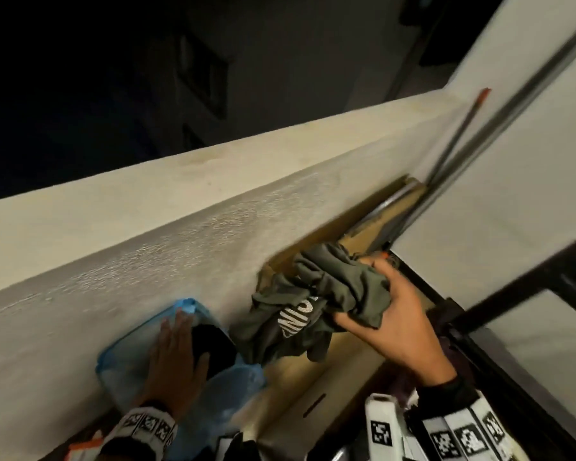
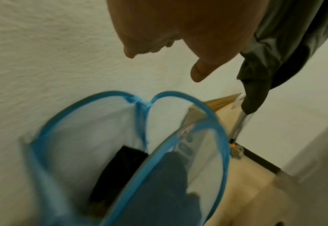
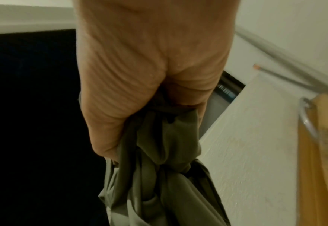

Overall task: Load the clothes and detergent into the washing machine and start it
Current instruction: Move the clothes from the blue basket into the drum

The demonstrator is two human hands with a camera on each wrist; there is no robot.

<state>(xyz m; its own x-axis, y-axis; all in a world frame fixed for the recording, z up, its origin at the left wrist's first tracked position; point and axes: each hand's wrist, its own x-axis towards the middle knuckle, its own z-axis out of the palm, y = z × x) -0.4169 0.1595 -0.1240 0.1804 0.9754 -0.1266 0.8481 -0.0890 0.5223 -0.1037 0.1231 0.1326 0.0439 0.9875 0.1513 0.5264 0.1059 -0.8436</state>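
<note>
A bunched olive-green garment (image 1: 316,304) with white lettering hangs in the air to the right of a blue mesh laundry hamper (image 1: 123,347). My right hand (image 1: 389,314) grips the garment, and the cloth (image 3: 159,160) trails down from my fist in the right wrist view. My left hand (image 1: 173,357) hovers with straight fingers over the hamper's mouth and holds nothing. Dark clothes (image 2: 120,171) lie deep inside the hamper (image 2: 215,122). A corner of the green garment (image 2: 271,53) shows at the upper right of the left wrist view. No washing machine or detergent is identifiable.
A textured white parapet wall (image 1: 147,247) runs right behind the hamper. Beige floor tiles (image 1: 313,387) lie between wall and a black metal frame (image 1: 499,301) at right. Thin metal poles (image 1: 479,128) lean in the far corner. Beyond the wall it is dark.
</note>
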